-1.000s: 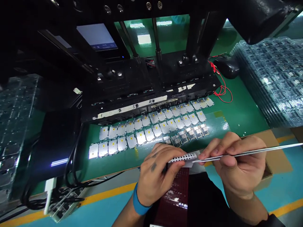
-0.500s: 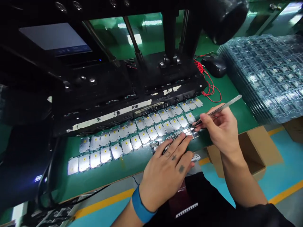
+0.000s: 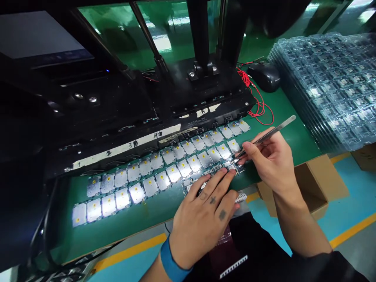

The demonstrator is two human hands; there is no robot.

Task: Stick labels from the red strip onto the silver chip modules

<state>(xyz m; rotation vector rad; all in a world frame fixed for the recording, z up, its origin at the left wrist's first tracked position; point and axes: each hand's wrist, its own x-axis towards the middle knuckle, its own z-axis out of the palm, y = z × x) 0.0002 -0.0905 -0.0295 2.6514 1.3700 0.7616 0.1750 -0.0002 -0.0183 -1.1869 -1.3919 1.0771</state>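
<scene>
My right hand (image 3: 268,156) grips metal tweezers (image 3: 272,135) like a pen, their tips down at a circuit board (image 3: 230,164) in the nearest row. My left hand (image 3: 205,213), with a blue wristband, lies palm down over that row. Its outer fingers rest on the boards, while the curled index finger and thumb close around a white strip with dark dots (image 3: 241,197); much of the strip is hidden. Behind are two rows of boards with silvery metal covers (image 3: 184,168), each bearing a yellow dot.
A black test fixture (image 3: 188,98) with numbered tape stands behind the boards. To the right are red wires (image 3: 264,107), a black mouse (image 3: 264,76) and stacked clear trays (image 3: 326,90). An open cardboard box (image 3: 311,182) sits below the table edge. A dark red glossy sheet (image 3: 220,250) lies over my lap.
The view has shifted, so the fixture and boards appear further left. My tweezer tips have moved slightly left along the near boards. My left hand keeps its place on the boards.
</scene>
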